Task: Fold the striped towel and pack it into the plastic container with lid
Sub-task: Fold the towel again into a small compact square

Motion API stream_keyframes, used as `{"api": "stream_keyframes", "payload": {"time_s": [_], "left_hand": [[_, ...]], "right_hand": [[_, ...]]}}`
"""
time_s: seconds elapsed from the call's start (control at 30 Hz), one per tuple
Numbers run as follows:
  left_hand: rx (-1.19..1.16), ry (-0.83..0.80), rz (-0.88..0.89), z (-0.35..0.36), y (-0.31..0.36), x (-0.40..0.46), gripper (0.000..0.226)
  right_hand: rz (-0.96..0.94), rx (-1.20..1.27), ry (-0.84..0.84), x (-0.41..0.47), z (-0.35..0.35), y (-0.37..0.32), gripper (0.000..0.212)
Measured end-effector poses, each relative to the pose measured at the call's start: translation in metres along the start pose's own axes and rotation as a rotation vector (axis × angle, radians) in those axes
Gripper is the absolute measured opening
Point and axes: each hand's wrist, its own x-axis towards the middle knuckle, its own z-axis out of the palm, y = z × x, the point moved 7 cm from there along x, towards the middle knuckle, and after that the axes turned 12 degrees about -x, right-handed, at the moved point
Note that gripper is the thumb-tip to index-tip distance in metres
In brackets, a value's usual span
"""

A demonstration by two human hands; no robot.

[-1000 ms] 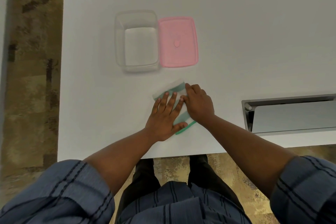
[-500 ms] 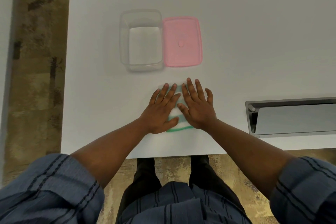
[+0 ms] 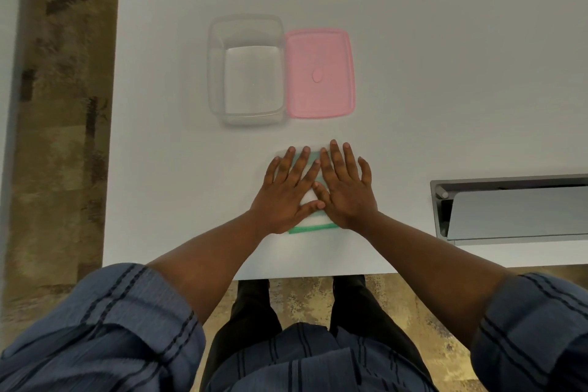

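A small folded towel [image 3: 313, 223], white with green stripes, lies flat on the white table [image 3: 445, 73] near its front edge. My left hand [image 3: 286, 194] and my right hand [image 3: 345, 191] rest side by side on top of it, palms down and fingers spread, covering most of it. Only its near green-edged strip and slivers between my fingers show. Beyond my fingertips stands the clear plastic container [image 3: 216, 73], with nothing inside. Its pink lid [image 3: 331, 99] lies flat on the table, touching the container's right side.
A grey recessed cable tray [image 3: 509, 210] is set into the table at the right, close to the front edge. Patterned carpet [image 3: 63, 105] lies past the table's left edge. My legs stand below the front edge.
The towel has turned from slanted to square with the table edge. Both hands went from gripping its fold to lying flat on it; my right hand spread open.
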Motion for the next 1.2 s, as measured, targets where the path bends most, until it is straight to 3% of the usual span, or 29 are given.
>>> {"api": "stream_keyframes", "payload": {"time_s": [0.1, 0.2, 0.33, 0.43, 0.63, 0.83, 1.03, 1.1, 1.2], "left_hand": [[-0.195, 0.17, -0.259, -0.01, -0.003, -0.008, 0.079], [-0.671, 0.373, -0.663, -0.014, -0.018, -0.023, 0.081], [-0.95, 0.439, -0.927, -0.013, -0.026, -0.035, 0.071], [-1.082, 0.386, -1.033, -0.009, -0.021, -0.038, 0.061], [-1.407, 0.341, -1.116, 0.0, -0.023, -0.029, 0.056], [-1.719, 0.18, -0.97, -0.011, -0.021, -0.022, 0.051], [-1.923, 0.023, -0.796, -0.036, -0.015, -0.016, 0.063], [-1.959, -0.005, -0.774, -0.048, -0.015, -0.013, 0.059], [-1.997, -0.013, -0.749, -0.072, -0.02, -0.004, 0.049]], "right_hand": [[0.076, 0.151, 0.103, -0.005, -0.015, 0.002, 0.067], [0.26, 0.357, 0.157, -0.006, -0.026, 0.008, 0.067], [0.516, 0.554, -0.007, -0.005, -0.027, 0.019, 0.063], [0.602, 0.678, -0.159, -0.006, -0.022, 0.018, 0.06], [0.71, 0.997, -0.233, -0.004, -0.015, 0.018, 0.035], [0.667, 1.36, -0.333, -0.002, -0.009, 0.007, 0.027], [0.519, 1.483, -0.308, 0.006, -0.026, -0.006, 0.04], [0.466, 1.559, -0.264, 0.011, -0.035, -0.009, 0.04], [0.402, 1.669, -0.243, 0.022, -0.05, -0.016, 0.056]]}}
